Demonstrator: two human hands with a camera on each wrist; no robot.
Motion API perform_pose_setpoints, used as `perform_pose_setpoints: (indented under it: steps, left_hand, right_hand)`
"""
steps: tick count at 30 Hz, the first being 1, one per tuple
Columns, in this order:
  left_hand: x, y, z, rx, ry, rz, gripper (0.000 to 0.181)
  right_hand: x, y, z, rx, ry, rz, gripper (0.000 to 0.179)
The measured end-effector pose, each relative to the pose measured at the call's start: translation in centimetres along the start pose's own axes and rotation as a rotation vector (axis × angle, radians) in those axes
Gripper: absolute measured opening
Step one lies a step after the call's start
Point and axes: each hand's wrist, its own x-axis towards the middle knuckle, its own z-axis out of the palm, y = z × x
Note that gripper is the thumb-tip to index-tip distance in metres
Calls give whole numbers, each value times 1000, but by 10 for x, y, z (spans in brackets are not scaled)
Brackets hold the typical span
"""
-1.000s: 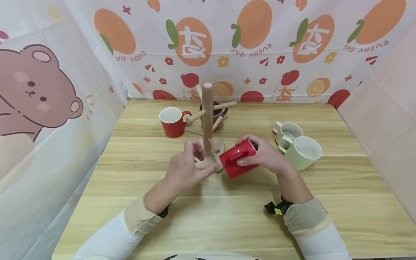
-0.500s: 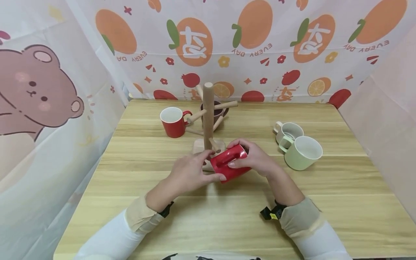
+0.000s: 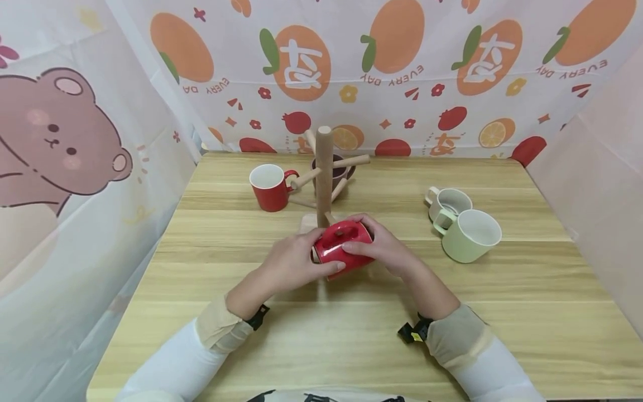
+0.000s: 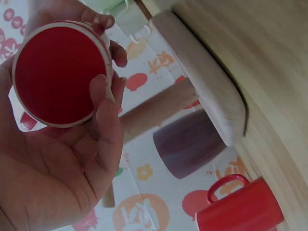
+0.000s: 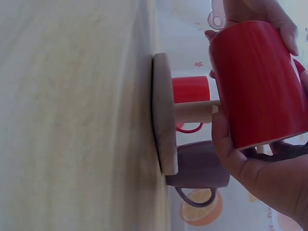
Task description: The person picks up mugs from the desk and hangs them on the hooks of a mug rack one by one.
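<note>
A red mug (image 3: 334,255) lies on its side in the air, its handle turned up, in front of the wooden mug tree (image 3: 324,173). My left hand (image 3: 291,261) grips its left end; the left wrist view shows a round red face with a pale rim there, fingers wrapped along the side. On the other end, my right hand (image 3: 389,250) holds the mug, thumb across its side near the handle. One lower peg of the tree ends right behind the mug. The tree's base (image 5: 164,115) is partly covered by the hands in the head view.
Left of the tree stands another red mug (image 3: 271,195), handle towards the pegs. A dark purple-brown mug (image 5: 199,166) stands behind the post. At the right, a pale green mug (image 3: 464,245) sits close against a smaller cream mug (image 3: 435,213). A printed curtain (image 3: 351,111) hangs behind the table.
My right hand has brought the red mug left towards the tree, and its handle has turned upward. My left hand, empty a second ago, now grips the mug's left end.
</note>
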Motion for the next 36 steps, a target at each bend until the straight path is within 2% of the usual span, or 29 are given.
perform_pose_setpoints:
  steps: [5,12,23,34,36]
  left_hand:
    - [4,-7,-1,56,-12,-39,73]
    - [7,-9,-1,120,-63,-88,77]
    - [10,-15,-4,111,-96,-140,79]
    - [10,-16,-9,110,-116,-144,84]
    - [8,-14,-14,129,-90,-133,84]
  right_hand:
    - [3,5,-1,-57,3,-9,54]
    - [5,6,-2,-141,21,36,54]
    - [7,10,-5,-119,2,69,62]
    - [9,12,-6,-151,10,79,62]
    - [9,12,-6,-150,16,83,62]
